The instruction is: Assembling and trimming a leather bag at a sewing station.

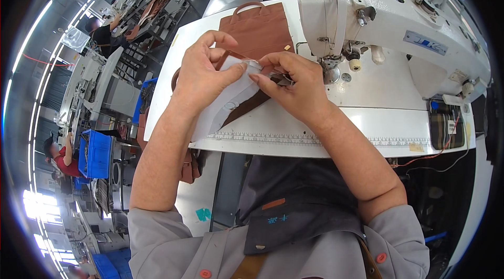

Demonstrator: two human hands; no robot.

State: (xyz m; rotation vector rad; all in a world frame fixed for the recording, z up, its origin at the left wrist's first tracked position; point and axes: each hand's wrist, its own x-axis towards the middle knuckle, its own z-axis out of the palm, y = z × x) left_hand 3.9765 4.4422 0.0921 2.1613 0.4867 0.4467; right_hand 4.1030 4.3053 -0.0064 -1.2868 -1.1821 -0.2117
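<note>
My left hand (pixel 202 71) and my right hand (pixel 291 82) meet over a white sewing table (pixel 367 121). Both pinch the top edge of a white fabric piece (pixel 223 106) with a brown strip (pixel 247 107) along its side. A small metal snap shows on the white piece. Behind my hands lies a brown bag piece (pixel 260 29) with a loop handle. The white sewing machine (pixel 378 16) stands to the right, its needle and presser foot (pixel 331 71) just right of my right hand.
A printed ruler strip (pixel 315 138) runs along the table's front edge. Blue crates (pixel 97 154) stand on the floor at left. Other people work at benches farther left. A plaid pouch (pixel 446 129) hangs at the table's right end.
</note>
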